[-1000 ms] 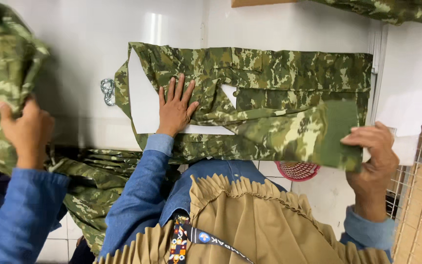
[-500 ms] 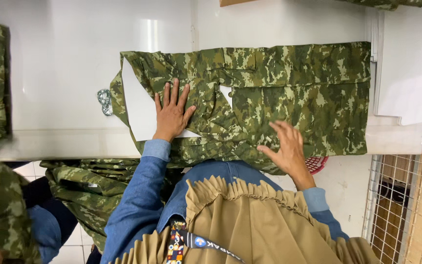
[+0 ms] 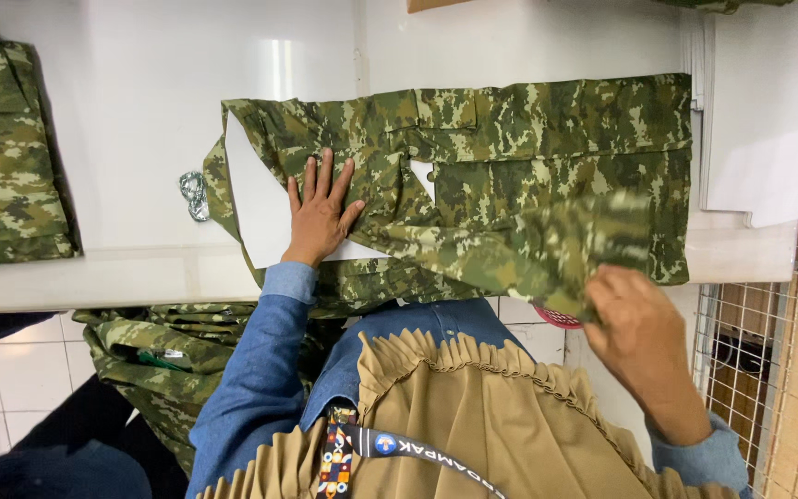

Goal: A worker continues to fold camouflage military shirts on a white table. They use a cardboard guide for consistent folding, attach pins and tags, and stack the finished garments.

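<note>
The left hand [image 3: 318, 211] lies flat, fingers [image 3: 325, 174] spread, pressing the camouflage garment [image 3: 519, 176] onto a white cardboard insert [image 3: 260, 199] on the white table [image 3: 140, 120]; the right hand [image 3: 637, 325] pinches the garment's lifted lower edge, blurred; a crumpled silvery wrapper [image 3: 194, 194] lies just left; another folded camouflage garment [image 3: 6, 157] sits far left.

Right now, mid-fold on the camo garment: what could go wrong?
1. The right hand lifts a loose sleeve or flap off the camouflage garment; pulling could drag the folded layers askew.
2. Only the left hand pins the white board inside; it may slip out.
3. The garment overhangs the table edge and could slide off.
</note>
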